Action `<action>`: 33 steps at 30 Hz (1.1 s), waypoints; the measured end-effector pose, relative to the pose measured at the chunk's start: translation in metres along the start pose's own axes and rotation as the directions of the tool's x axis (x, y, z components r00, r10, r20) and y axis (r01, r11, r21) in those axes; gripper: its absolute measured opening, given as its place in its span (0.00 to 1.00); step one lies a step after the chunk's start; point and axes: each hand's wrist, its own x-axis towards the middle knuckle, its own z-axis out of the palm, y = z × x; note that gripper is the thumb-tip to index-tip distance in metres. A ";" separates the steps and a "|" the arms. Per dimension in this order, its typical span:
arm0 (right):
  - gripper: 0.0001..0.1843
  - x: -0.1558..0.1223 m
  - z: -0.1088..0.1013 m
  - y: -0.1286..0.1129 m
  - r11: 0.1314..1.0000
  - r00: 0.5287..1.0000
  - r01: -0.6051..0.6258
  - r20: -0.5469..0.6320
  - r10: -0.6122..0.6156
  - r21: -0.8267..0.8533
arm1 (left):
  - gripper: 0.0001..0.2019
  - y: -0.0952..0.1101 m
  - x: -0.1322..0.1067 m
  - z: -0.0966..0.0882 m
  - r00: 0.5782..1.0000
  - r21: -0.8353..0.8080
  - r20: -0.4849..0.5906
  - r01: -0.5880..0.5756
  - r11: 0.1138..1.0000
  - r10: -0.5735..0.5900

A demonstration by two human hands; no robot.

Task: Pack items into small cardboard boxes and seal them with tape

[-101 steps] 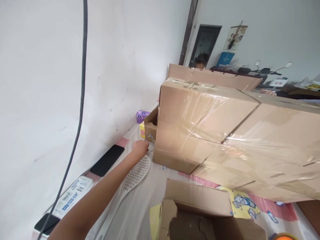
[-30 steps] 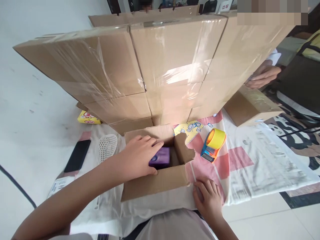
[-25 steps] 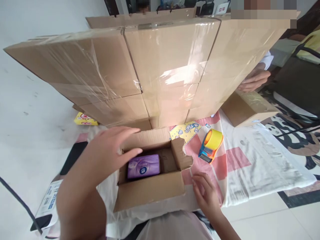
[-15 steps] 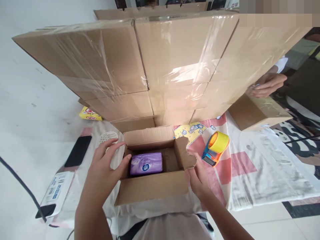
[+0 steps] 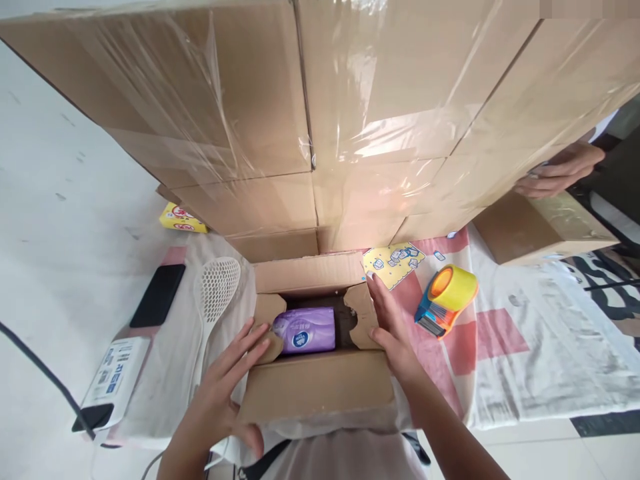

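A small open cardboard box (image 5: 315,385) sits in front of me with a purple tissue pack (image 5: 305,330) inside. My left hand (image 5: 227,387) lies with spread fingers against the box's left side flap, pushing it inward. My right hand (image 5: 393,327) presses flat on the torn right side flap. Both side flaps lean in over the pack. Neither hand grips anything.
A wall of taped cardboard boxes (image 5: 320,113) rises just behind. A yellow tape dispenser (image 5: 445,300) lies to the right, a white slotted spoon (image 5: 213,300), black phone (image 5: 159,295) and power bank (image 5: 113,380) to the left. Another person's hand (image 5: 557,172) rests at far right.
My left hand set the purple pack in the box and let go. Both hands then moved to the side flaps and folded them inward.
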 end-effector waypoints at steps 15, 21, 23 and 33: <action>0.25 0.023 -0.006 0.008 0.972 0.972 0.235 0.018 -0.235 0.016 | 0.16 0.031 0.051 0.014 0.895 0.094 -0.396 0.261 0.961 -0.205; 0.26 0.029 -0.008 0.004 0.962 0.961 0.267 0.089 -0.261 -0.060 | 0.20 0.067 0.070 0.017 0.971 0.384 -0.241 0.091 0.919 0.004; 0.27 0.025 -0.010 -0.002 0.961 0.963 0.253 0.121 -0.239 -0.114 | 0.20 0.074 0.075 0.023 0.974 0.380 -0.227 0.114 0.918 -0.027; 0.20 0.018 -0.132 -0.005 0.967 0.434 -0.017 -0.873 -0.223 -0.255 | 0.28 0.055 0.083 0.024 0.986 0.511 -0.169 0.078 0.856 0.012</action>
